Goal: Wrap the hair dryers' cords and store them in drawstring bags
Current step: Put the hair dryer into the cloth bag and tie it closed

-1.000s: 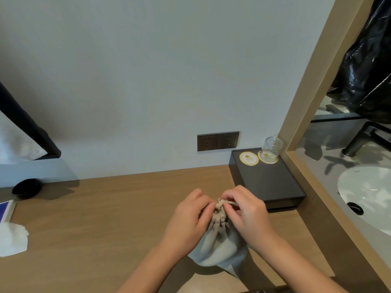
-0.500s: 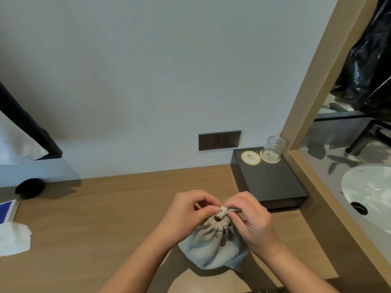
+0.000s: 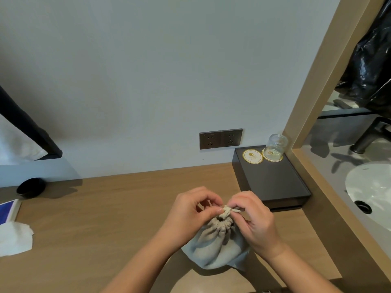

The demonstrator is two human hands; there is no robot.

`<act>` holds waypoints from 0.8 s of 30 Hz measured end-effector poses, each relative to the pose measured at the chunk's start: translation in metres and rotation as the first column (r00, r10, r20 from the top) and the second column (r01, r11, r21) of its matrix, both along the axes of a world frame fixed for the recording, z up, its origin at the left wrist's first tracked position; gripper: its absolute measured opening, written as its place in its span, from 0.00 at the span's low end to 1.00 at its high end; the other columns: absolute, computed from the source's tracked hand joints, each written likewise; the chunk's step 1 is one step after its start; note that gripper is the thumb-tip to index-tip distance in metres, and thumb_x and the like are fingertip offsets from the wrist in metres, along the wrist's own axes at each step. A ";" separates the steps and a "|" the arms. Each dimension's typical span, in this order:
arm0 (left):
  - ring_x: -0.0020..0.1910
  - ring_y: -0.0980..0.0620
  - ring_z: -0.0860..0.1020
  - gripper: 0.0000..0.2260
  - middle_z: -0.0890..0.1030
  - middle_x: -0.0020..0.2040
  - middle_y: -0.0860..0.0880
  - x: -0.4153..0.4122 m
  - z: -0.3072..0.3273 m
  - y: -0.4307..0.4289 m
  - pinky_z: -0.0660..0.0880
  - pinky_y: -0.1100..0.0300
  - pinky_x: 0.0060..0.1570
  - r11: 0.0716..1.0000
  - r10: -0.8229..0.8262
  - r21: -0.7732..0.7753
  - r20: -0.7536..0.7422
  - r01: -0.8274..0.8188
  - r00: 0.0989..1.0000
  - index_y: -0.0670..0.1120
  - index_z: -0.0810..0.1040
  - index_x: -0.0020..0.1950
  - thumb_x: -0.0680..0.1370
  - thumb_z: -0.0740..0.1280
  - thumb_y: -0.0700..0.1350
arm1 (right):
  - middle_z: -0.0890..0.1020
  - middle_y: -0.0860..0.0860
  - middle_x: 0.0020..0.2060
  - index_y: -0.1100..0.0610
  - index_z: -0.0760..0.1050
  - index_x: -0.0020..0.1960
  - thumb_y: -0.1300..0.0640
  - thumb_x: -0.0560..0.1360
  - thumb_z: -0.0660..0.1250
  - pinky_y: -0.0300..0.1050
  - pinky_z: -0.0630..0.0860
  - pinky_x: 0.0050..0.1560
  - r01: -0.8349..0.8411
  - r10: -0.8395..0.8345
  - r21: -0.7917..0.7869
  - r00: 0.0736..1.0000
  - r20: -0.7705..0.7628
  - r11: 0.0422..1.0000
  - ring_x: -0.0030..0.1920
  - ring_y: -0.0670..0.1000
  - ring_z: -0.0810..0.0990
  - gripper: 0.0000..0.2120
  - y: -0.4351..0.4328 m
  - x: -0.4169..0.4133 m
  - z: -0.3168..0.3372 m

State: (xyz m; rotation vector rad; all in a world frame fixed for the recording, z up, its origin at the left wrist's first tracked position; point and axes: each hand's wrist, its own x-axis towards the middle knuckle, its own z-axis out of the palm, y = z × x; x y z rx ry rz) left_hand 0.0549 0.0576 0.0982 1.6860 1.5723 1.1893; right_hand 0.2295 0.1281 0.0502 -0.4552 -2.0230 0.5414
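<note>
1. Grey drawstring bag sits on the wooden counter, its mouth gathered tight at the top.
2. Left hand pinches the gathered neck with thumb and fingers.
3. Right hand pinches the cord at the neck.
4. Dark tray with an upturned glass stands just behind.

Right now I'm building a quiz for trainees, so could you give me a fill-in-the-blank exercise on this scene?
1. The left hand and right hand both pinch the gathered top of the grey ___.
2. The dark tray carries ___ round coasters, one under the glass.
3. The white tissue lies on the wooden counter to the ___ of the hands.
Missing words: drawstring bag; two; left.
</note>
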 end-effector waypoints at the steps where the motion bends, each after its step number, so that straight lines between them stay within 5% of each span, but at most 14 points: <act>1: 0.39 0.55 0.78 0.07 0.81 0.40 0.55 0.000 0.000 0.000 0.72 0.68 0.39 1.000 -0.007 0.005 -0.004 0.007 1.000 0.53 0.82 0.42 0.71 0.74 0.40 | 0.78 0.52 0.43 0.58 0.75 0.48 0.64 0.76 0.65 0.36 0.73 0.49 -0.001 0.001 0.000 1.000 0.001 1.000 0.47 0.44 0.76 0.03 0.000 0.000 0.000; 12: 0.40 0.58 0.74 0.04 0.77 0.41 0.54 -0.006 0.006 0.001 0.71 0.66 0.39 0.977 -0.183 -0.129 -0.096 0.170 0.978 0.51 0.77 0.45 0.76 0.69 0.42 | 0.79 0.52 0.43 0.60 0.77 0.48 0.63 0.77 0.64 0.39 0.75 0.47 -0.011 0.012 -0.014 1.000 0.011 1.000 0.46 0.46 0.78 0.03 -0.003 0.002 0.000; 24: 0.36 0.60 0.78 0.02 0.80 0.37 0.58 0.001 0.004 0.002 0.72 0.70 0.36 0.998 -0.068 -0.011 -0.179 0.067 0.982 0.49 0.83 0.43 0.74 0.72 0.42 | 0.80 0.53 0.40 0.64 0.80 0.45 0.62 0.76 0.67 0.40 0.76 0.44 0.043 -0.043 -0.024 0.999 -0.011 0.999 0.44 0.45 0.79 0.05 0.002 0.005 0.000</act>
